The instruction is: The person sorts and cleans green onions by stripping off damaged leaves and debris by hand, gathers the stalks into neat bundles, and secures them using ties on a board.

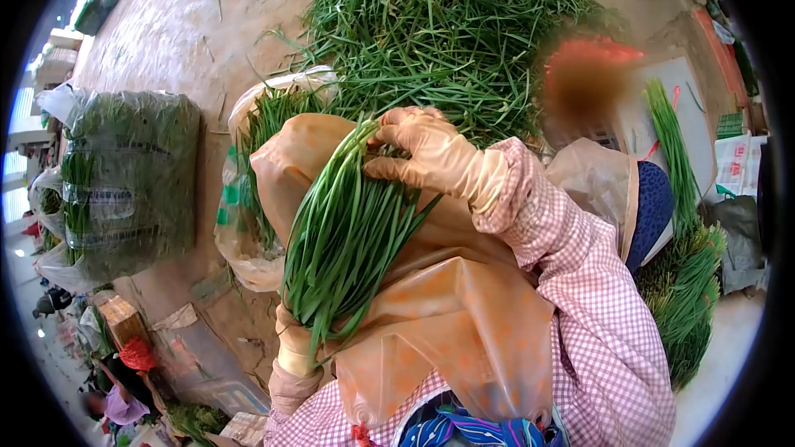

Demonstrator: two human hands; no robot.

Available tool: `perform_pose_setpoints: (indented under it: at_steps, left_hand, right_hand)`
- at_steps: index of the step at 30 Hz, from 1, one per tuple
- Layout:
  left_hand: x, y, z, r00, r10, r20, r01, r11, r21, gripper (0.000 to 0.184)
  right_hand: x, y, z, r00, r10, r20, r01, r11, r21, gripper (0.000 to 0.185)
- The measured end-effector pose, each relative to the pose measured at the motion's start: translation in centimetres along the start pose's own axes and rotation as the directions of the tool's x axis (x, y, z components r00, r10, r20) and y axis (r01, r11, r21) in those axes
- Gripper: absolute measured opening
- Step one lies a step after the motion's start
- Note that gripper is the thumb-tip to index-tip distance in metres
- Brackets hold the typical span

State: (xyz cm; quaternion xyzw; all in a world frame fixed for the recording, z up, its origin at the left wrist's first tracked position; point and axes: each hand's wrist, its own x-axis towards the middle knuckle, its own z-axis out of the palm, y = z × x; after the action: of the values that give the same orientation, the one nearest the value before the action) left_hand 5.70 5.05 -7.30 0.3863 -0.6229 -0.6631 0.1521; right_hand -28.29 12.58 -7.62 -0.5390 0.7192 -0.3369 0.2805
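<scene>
A loose bunch of garlic chives [348,240] lies slanted over my lap, pale stem ends at the top and green leaves hanging down. My right hand [426,153], in a tan rubber glove, is curled on the stem ends, thumb and fingers closed around some stalks. From the lower left, my gloved left hand [291,343] reaches under the leaves and holds the bunch from below; its fingers are hidden behind the chives. A translucent orange-brown apron [447,314] covers my lap and knees beneath the bunch.
A large heap of chives [447,25] covers the floor ahead. Left of my knee stands an open plastic bag [248,269] with chives, then a big wrapped bale [132,174]. Tied chives [675,149] lie on the right by a white board [700,108]. A person [124,401] is at lower left.
</scene>
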Motion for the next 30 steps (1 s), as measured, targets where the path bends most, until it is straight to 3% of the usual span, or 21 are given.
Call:
perform_pose_setpoints:
  at_steps: [2, 3, 4, 5, 6, 8, 10, 12, 14, 16, 19, 21, 22, 24, 25, 26, 28, 29, 30]
  left_hand:
    - [-0.1, -0.5, -0.7, 1.000, -0.010, 0.011, 0.010, 0.999, 0.039, 0.045]
    - [0.0, -0.5, -0.6, 1.000, -0.013, 0.028, 0.010, 0.997, 0.076, 0.046]
    - [0.0, -0.2, -0.3, 0.999, -0.018, 0.031, 0.016, 0.997, 0.074, 0.046]
    - [0.1, 0.3, 0.3, 1.000, -0.022, 0.023, 0.023, 0.999, -0.041, 0.047]
    - [0.2, 0.6, 0.7, 1.000, -0.026, 0.014, 0.028, 0.987, -0.156, 0.047]
    - [0.1, 0.3, 0.5, 0.999, -0.053, 0.002, 0.052, 0.985, -0.163, 0.048]
    - [-0.1, -0.6, -0.2, 0.997, -0.079, -0.007, 0.077, 0.983, -0.168, 0.048]
    - [-0.5, -2.3, -1.2, 1.000, -0.007, -0.019, 0.006, 0.999, -0.039, 0.049]
    - [-0.5, -1.6, -0.6, 1.000, -0.003, -0.021, 0.001, 0.998, -0.069, 0.049]
    - [-0.3, -0.8, -0.1, 1.000, 0.001, -0.020, -0.003, 0.995, -0.097, 0.049]
    - [-0.1, -0.6, 0.2, 0.998, -0.053, 0.020, 0.056, 0.979, -0.195, 0.049]
    - [-0.3, -1.2, -0.3, 0.999, -0.032, -0.006, 0.032, 0.994, -0.100, 0.050]
    - [-0.2, -0.9, -0.3, 1.000, -0.031, -0.004, 0.031, 0.995, -0.095, 0.050]
    - [0.1, -0.1, 0.2, 0.989, -0.145, 0.014, 0.142, 0.933, -0.330, 0.050]
    - [0.1, 0.0, 0.5, 0.990, -0.143, 0.015, 0.140, 0.933, -0.331, 0.050]
    - [0.1, 0.2, 0.8, 0.993, -0.120, 0.002, 0.115, 0.950, -0.291, 0.050]
    - [-0.3, 0.4, 1.0, 0.995, -0.101, -0.026, 0.091, 0.964, -0.250, 0.050]
    - [-0.5, 0.5, 1.0, 0.993, -0.118, -0.033, 0.106, 0.964, -0.244, 0.048]
    - [-0.5, 0.5, 0.9, 0.990, -0.133, -0.036, 0.121, 0.963, -0.240, 0.047]
  right_hand:
    - [0.3, 0.4, 0.2, 0.989, -0.145, 0.020, 0.144, 0.988, 0.054, 0.036]
    - [0.2, 0.5, 0.6, 0.990, -0.140, 0.025, 0.139, 0.989, 0.057, 0.036]
    - [0.0, 0.8, 1.1, 0.990, -0.140, -0.028, 0.142, 0.965, 0.221, 0.026]
    - [-0.1, 1.0, 1.6, 0.988, -0.130, -0.084, 0.152, 0.914, 0.375, 0.019]
    - [-0.2, 1.3, 1.6, 0.989, -0.127, -0.082, 0.148, 0.916, 0.373, 0.019]
    - [-0.6, 2.7, 0.9, 0.917, 0.155, -0.367, -0.045, 0.955, 0.292, 0.017]
    - [-0.8, 6.7, -1.0, 0.759, 0.289, -0.583, -0.093, 0.935, 0.342, 0.017]
    - [-2.3, 9.8, -4.9, 0.639, 0.679, -0.360, -0.265, 0.634, 0.727, 0.020]
    - [-3.5, 11.0, -4.8, 0.617, 0.685, -0.387, -0.217, 0.621, 0.753, 0.024]
    - [-4.7, 9.6, -2.7, 0.720, 0.523, -0.457, -0.195, 0.784, 0.589, 0.029]
    - [-5.1, 3.8, -2.1, 0.790, 0.418, -0.448, -0.061, 0.781, 0.622, 0.026]
    - [-5.0, 0.0, -3.5, 0.934, 0.137, -0.329, -0.095, 0.985, 0.142, 0.026]
    - [-4.7, -1.3, -3.5, 0.933, 0.139, -0.333, -0.094, 0.985, 0.146, 0.026]
    - [-3.9, -3.1, -3.2, 0.946, 0.325, 0.026, -0.326, 0.942, 0.085, 0.031]
    - [-3.9, -1.8, -1.1, 0.959, 0.281, -0.048, -0.248, 0.905, 0.345, 0.027]
    - [-3.7, -0.9, -0.2, 0.960, 0.277, -0.046, -0.245, 0.906, 0.344, 0.027]
    - [-3.1, 0.7, 0.7, 0.962, 0.047, -0.269, -0.010, 0.990, 0.139, 0.020]
    - [-3.0, 2.1, 0.6, 0.950, -0.006, -0.311, -0.014, 0.998, -0.061, 0.016]
    - [-3.0, 3.3, 0.6, 0.890, -0.022, -0.456, -0.024, 0.995, -0.094, 0.017]
